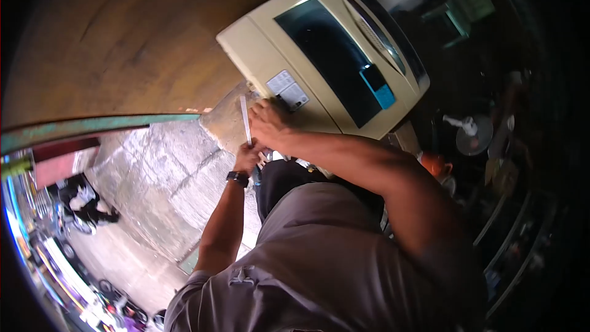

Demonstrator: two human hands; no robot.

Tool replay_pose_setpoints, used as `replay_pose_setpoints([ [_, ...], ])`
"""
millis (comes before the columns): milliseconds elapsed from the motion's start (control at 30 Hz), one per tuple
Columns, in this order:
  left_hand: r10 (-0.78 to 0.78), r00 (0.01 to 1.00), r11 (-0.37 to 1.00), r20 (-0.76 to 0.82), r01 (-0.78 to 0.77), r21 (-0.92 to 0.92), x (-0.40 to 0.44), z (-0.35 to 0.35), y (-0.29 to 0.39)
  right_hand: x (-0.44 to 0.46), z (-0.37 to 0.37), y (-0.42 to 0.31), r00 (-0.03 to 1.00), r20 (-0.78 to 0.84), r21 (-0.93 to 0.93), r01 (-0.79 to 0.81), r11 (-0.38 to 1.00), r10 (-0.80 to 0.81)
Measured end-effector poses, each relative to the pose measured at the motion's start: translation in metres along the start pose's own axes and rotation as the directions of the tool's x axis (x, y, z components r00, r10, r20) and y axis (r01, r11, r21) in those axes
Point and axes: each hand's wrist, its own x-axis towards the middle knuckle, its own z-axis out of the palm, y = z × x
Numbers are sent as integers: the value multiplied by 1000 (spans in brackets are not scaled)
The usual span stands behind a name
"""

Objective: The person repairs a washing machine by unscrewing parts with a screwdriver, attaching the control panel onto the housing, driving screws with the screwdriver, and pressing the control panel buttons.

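Observation:
My left hand, with a dark watch on its wrist, is closed around the lower end of a thin, flat, whitish strip. I cannot tell what kind of strip it is. The strip points up, away from my body. Right beside it, my right hand has its fingers curled, and whatever is in them is hidden. Both hands are close together in front of my waist, by the lower corner of a beige top-loading washing machine. A printed label is on the machine near my right hand.
A blue phone-like object lies on the machine's dark lid. Rough concrete floor spreads on the left, with a parked motorcycle beyond. At right, in shadow, are a round orange object and cluttered racks.

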Motion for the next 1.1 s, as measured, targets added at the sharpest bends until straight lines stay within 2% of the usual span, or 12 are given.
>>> replay_pose_setpoints([
  [133, 129, 937, 988, -325, -151, -41, 14, -24, 25, -16, 18, -1, 962, -274, -52, -16, 999, 1],
  [300, 482, 761, 870, -434, -357, 340, 29, -16, 103, -31, 9, 24, 930, -348, -78, 101, 992, -122],
  [367, 643, 680, 726, -352, -395, 563, 42, -8, 138, -30, 2, 20, 961, -243, -61, 124, 990, -135],
  [500, 821, 547, 410, -161, -370, 834, 51, 25, 214, -39, 4, 13, 926, -373, -107, 9, 994, -49],
  [533, 808, 581, 336, -97, -320, 886, 52, 34, 230, -39, 6, 11, 926, -377, -110, -14, 994, -29],
  [633, 833, 497, -15, 241, -416, 909, 66, 52, 262, -35, 20, 5, 924, -381, -150, -68, 986, 6],
  [733, 749, 553, -143, 366, -405, 903, 102, 68, 278, -34, 26, 2, 905, -425, -144, -51, 988, -16],
  [800, 731, 521, -229, 441, -422, 877, 134, 67, 276, -33, 8, 9, 986, -162, -113, 20, 993, -38],
  [867, 702, 509, -303, 498, -419, 856, 152, 71, 278, -26, 0, 10, 966, -255, -179, 1, 984, -47],
  [933, 649, 518, -346, 556, -451, 823, 162, 71, 280, -6, -18, 10, 935, 346, -260, 180, 949, -83],
  [1067, 698, 455, -354, 552, -452, 819, 140, 93, 279, 5, -19, 9, 947, 318, -257, 132, 957, -45],
  [1100, 703, 453, -370, 548, -425, 826, 135, 95, 279, 15, 3, 10, 927, 373, -695, 262, 670, 24],
])
